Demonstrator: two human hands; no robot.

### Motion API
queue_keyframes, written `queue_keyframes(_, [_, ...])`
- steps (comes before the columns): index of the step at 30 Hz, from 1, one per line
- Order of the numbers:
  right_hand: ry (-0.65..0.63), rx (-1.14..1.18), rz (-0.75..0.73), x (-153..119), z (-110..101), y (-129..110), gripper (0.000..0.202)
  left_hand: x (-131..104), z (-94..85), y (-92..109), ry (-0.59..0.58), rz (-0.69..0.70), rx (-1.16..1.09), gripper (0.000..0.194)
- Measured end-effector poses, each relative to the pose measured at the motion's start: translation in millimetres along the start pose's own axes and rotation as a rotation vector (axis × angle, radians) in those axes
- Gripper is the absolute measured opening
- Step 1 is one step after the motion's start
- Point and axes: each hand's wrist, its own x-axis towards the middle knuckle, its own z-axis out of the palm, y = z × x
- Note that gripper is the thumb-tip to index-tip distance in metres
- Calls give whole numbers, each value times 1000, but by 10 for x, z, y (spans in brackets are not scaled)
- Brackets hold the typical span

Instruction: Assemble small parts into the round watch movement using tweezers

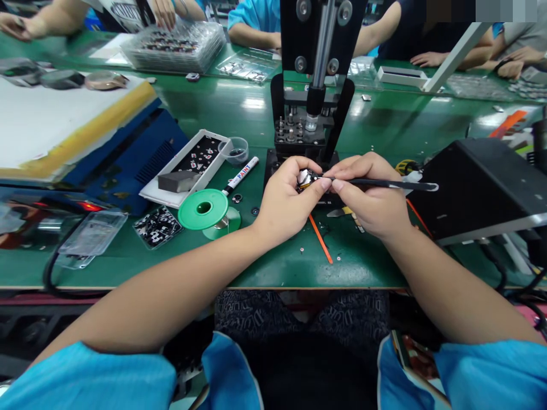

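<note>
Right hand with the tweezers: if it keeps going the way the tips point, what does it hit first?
Probably the small part pinched in the left hand; the tweezers in the right hand point left at it, tips about touching.

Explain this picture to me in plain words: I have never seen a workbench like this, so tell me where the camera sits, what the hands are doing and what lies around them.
The camera is worn on the person's head and looks down at their own two bare arms over a green bench. The left hand pinches a small part, too small to tell what it is. The right hand holds a thin black tool like a pen, its tip at that part. Just behind the hands stands a small black press with a vertical shaft. To the left lie a green spool, a white paint marker, a small clear cup and a white tray of tiny parts. A black box sits to the right. An orange stick lies under the hands. Across the bench, other people's hands work over their own clear trays.
</note>
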Motion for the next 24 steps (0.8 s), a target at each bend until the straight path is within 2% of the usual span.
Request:
queue_keyframes(13, [1, -74, -85, -18, 15, -39, 13, -7, -1, 22, 4, 23, 6, 23])
queue_keyframes(20, [1, -117, -132, -25, 4, -32, 11, -10, 13, 44, -8, -26, -59, 45])
queue_keyframes(24, [-1, -121, -140, -21, -3, -34, 11, -19, 21, 30, 0, -36, -70, 34])
